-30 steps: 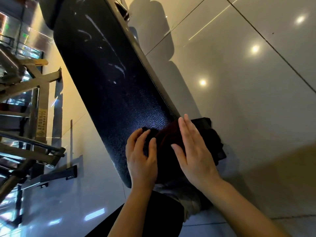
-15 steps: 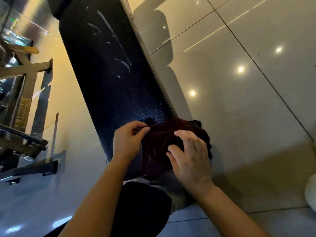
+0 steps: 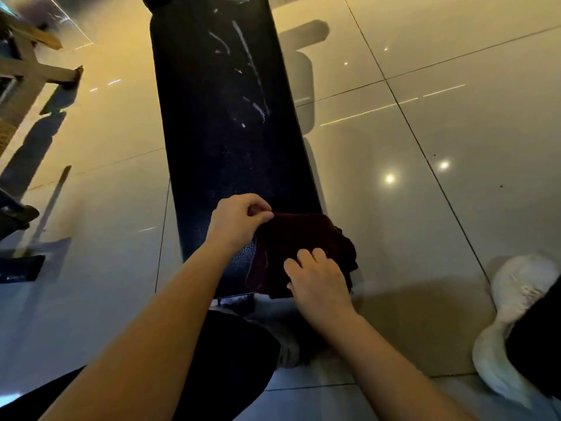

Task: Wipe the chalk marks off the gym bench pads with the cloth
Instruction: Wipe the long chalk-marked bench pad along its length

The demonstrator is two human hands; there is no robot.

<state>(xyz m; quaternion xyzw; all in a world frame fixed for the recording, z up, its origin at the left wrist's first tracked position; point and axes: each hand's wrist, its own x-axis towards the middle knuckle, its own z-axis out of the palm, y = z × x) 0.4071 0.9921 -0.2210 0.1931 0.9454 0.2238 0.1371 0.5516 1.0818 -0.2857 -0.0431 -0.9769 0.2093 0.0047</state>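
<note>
A long black bench pad point(image 3: 224, 141) runs away from me up the middle of the view. White chalk marks point(image 3: 252, 74) streak its far half. A dark maroon cloth point(image 3: 300, 241) lies bunched on the pad's near right corner and hangs a little over the edge. My left hand point(image 3: 239, 220) pinches the cloth's upper left corner between thumb and fingertips. My right hand point(image 3: 318, 281) grips the cloth's near edge with curled fingers.
Glossy tiled floor point(image 3: 425, 177) surrounds the bench. A metal rack frame point(image 3: 33, 71) stands at the far left. A white shoe point(image 3: 513, 314) is on the floor at the lower right. My dark-clad knee point(image 3: 230, 354) is just below the pad's near end.
Both hands went from lying flat on the cloth to curling and gathering it. The view swung so the bench now runs straight ahead, and the white shoe came into sight.
</note>
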